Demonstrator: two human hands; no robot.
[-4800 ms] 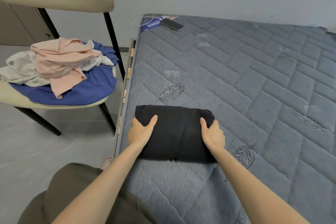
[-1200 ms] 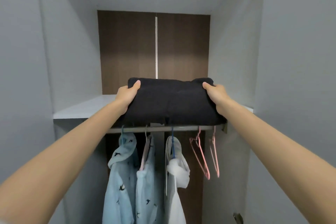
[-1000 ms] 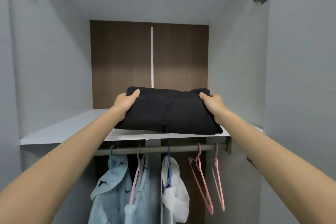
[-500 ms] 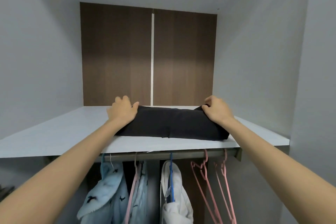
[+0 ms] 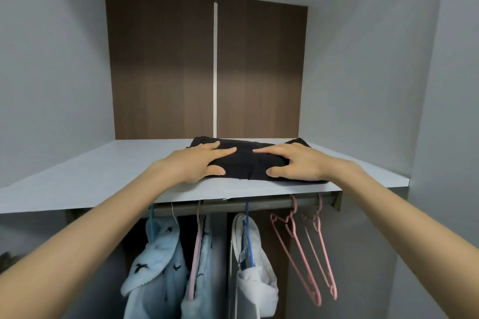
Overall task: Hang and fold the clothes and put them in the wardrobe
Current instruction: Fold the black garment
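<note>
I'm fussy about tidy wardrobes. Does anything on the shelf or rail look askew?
Nothing stands out. The folded black garment lies flat on the shelf under the left hand and right hand; two pink hangers hang bare on the rail.

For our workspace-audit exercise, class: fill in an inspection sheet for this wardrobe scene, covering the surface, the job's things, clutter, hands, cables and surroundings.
Surface: white shelf, flat, above the hanging rail.
Job's things: folded black garment lies on the shelf, near its front edge.
Clutter: nothing seen.
Hands: left hand and right hand press flat on the garment, fingers straight.
Cables: nothing seen.
Surroundings: light blue garments and a white garment hang from the rail; two pink hangers hang bare; grey wardrobe walls, brown back panel.
</note>
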